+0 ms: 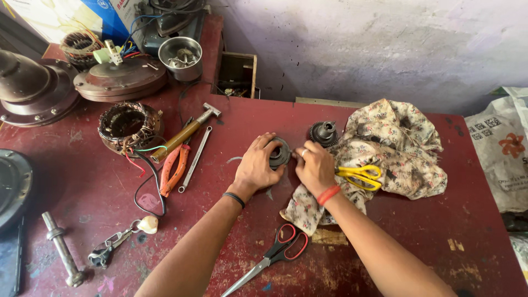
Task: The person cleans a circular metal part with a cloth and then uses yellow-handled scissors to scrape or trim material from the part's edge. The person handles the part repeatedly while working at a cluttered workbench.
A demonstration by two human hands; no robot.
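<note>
Scissors (275,252) with red handles at near table (429,242) edge: liable to fall if nudged by forearm. Farther in, dark round part (279,154) pinched between left hand (257,164) and right hand (315,166); liable to slip, roll into gear (323,133) beyond.

The counter (429,236) is painted dark red, matt and worn, with chips showing pale patches. The round part (279,155) is dull grey metal, as is the toothed part (323,133) beside it. The floral cloth (396,148) looks soft and crumpled. The yellow scissors (360,177) have glossy plastic handles. The hammer (184,133) has a bright metal head and a brownish handle. The steel cup (180,58) shines.
</note>
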